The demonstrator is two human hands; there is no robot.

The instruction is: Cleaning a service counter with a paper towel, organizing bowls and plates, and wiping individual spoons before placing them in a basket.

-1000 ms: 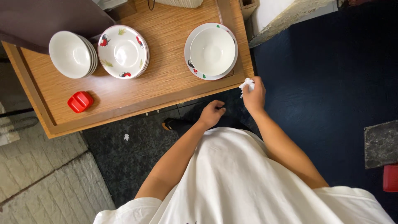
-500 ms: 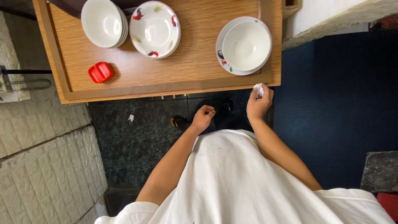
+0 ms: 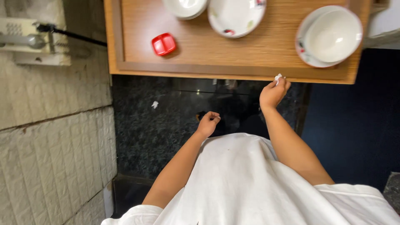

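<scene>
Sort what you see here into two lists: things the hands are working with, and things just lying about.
In hand:
- right hand, pinching a small white scrap at the wooden table's edge
- left hand, loosely closed, holding nothing visible

Lying about:
- white bowl on a patterned plate
- patterned plate
- stacked white bowls
- red container
- scrap on the floor

A wooden table (image 3: 250, 62) stands over dark speckled stone floor (image 3: 158, 133); pale textured wall tiles (image 3: 50, 137) run left; deep blue carpet (image 3: 354, 125) lies right.
</scene>
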